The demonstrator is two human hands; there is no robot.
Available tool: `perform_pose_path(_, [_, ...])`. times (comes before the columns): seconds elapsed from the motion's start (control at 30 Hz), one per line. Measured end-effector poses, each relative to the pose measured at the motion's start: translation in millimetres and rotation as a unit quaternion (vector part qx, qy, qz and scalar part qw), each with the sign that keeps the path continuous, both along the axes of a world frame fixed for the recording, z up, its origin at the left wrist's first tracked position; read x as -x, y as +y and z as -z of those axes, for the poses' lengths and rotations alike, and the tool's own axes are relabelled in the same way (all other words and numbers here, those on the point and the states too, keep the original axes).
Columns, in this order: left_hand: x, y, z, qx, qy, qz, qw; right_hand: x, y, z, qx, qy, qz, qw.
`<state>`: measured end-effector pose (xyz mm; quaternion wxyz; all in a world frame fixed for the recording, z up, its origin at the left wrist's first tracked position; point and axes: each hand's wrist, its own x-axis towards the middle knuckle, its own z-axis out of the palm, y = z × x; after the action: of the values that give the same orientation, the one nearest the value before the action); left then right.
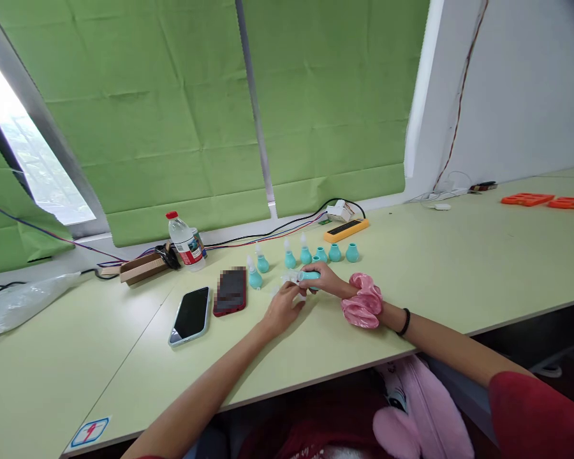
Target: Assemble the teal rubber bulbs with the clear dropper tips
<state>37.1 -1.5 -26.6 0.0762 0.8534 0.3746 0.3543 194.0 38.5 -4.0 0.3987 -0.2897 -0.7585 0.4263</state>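
Note:
My right hand is closed round a teal squeeze bulb, held sideways with its mouth toward the left. Close beside it, my left hand has its fingers bent in by some small clear plastic pieces; what its fingertips hold is hidden. Behind the hands stand teal bulbs with clear nozzles fitted, such as one bulb at the left and another bulb farther back. Several bulbs without nozzles, including one open bulb, stand to the right.
Two phones, a pale-cased phone and a red-edged phone, lie left of my hands. Behind them are a red-capped bottle and a cardboard box. A yellow power strip and cables run along the wall. Orange trays lie far right.

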Motion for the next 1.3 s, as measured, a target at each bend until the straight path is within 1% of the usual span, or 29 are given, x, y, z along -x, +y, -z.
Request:
perform_pose_path(0.07, [7.2, 2.9, -5.2, 0.008, -0.074, -0.046, 0.996, -0.5, 0.8, 2.1, -0.017, -0.014, 0.017, 1.000])
perform_pose_path(0.1, [11.7, 4.8, -8.2, 0.024, -0.116, -0.058, 0.991, -0.6, 0.9, 3.3, -0.032, -0.027, 0.028, 0.999])
perform_pose_path(0.17, [21.0, 9.0, -14.3, 0.093, -0.187, -0.062, 0.976, -0.3, 0.6, 5.9, -0.077, -0.058, 0.048, 0.994])
perform_pose_path(0.2, [25.2, 11.0, -17.1, 0.133, -0.222, -0.062, 0.964, 0.0, 0.4, 7.2, -0.103, -0.074, 0.056, 0.990])
perform_pose_path(0.23, [28.8, 12.9, -19.6, 0.172, -0.255, -0.055, 0.950, 0.5, 0.2, 8.6, -0.127, -0.086, 0.062, 0.986])
perform_pose_path(0.3, [33.9, 15.5, -23.3, 0.253, -0.301, -0.019, 0.919, 1.4, 0.0, 11.2, -0.167, -0.103, 0.070, 0.978])
perform_pose_path(0.37, [36.0, 16.6, -25.2, 0.319, -0.316, 0.026, 0.893, 2.0, 0.2, 13.6, -0.196, -0.117, 0.080, 0.970])
perform_pose_path(0.43, [36.0, 16.4, -25.2, 0.356, -0.318, 0.054, 0.877, 2.4, 0.4, 15.6, -0.218, -0.130, 0.093, 0.963])
perform_pose_path(0.53, [34.3, 15.3, -22.9, 0.368, -0.340, 0.051, 0.864, 3.2, 0.3, 18.2, -0.238, -0.144, 0.105, 0.955])
perform_pose_path(0.67, [31.9, 14.3, -18.2, 0.362, -0.376, 0.015, 0.853, 5.8, -2.5, 20.4, -0.250, -0.144, 0.105, 0.952])
perform_pose_path(0.77, [30.9, 14.4, -14.8, 0.357, -0.400, -0.006, 0.844, 8.0, -6.2, 20.7, -0.262, -0.141, 0.120, 0.947])
perform_pose_path(0.83, [30.6, 14.8, -12.9, 0.361, -0.414, -0.009, 0.836, 9.4, -8.6, 20.8, -0.270, -0.147, 0.134, 0.942])
perform_pose_path(0.97, [30.3, 15.9, -10.0, 0.391, -0.434, -0.001, 0.811, 13.2, -12.2, 22.5, -0.281, -0.170, 0.156, 0.931])
perform_pose_path(1.03, [29.8, 16.0, -9.3, 0.397, -0.449, -0.010, 0.801, 15.3, -13.7, 23.5, -0.283, -0.178, 0.171, 0.927])
perform_pose_path(1.1, [29.1, 15.2, -9.6, 0.388, -0.453, -0.018, 0.802, 16.8, -14.8, 24.1, -0.279, -0.184, 0.182, 0.925])
perform_pose_path(1.17, [28.7, 13.7, -11.1, 0.376, -0.441, -0.017, 0.814, 17.1, -15.0, 23.8, -0.273, -0.186, 0.176, 0.927])
perform_pose_path(1.23, [28.7, 11.9, -13.1, 0.368, -0.418, -0.014, 0.830, 16.1, -13.9, 22.8, -0.259, -0.183, 0.150, 0.936])
perform_pose_path(1.3, [29.1, 10.5, -15.2, 0.356, -0.392, -0.017, 0.848, 14.1, -11.3, 21.0, -0.229, -0.181, 0.115, 0.950])
